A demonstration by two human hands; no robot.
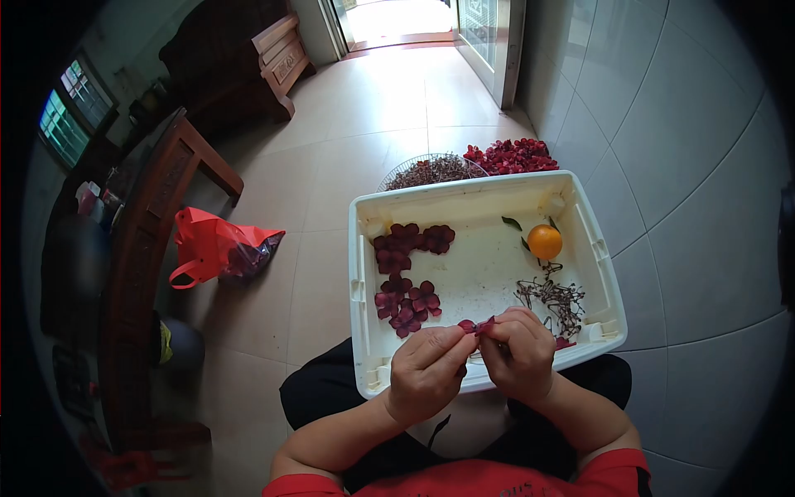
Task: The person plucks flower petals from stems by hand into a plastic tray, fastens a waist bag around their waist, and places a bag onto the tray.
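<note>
My left hand (425,371) and my right hand (522,351) meet over the near edge of a white plastic tub (358,282). Both are closed in a pinch on a small dark red artificial flower (477,326), whose petals stick up between the fingertips. Inside the tub, several flat dark red flowers (406,238) lie along the left side. On the right is a tangle of thin brown stems (563,305). An orange (544,242) with green leaves sits above the stems. A bit of red petal shows beside my right wrist.
Behind the tub, a clear round basket (435,170) holds brown stems, beside a heap of red flowers (515,156). A red bag (217,248) lies on the floor at left, near a wooden table (153,215). A tiled wall (662,108) runs along the right.
</note>
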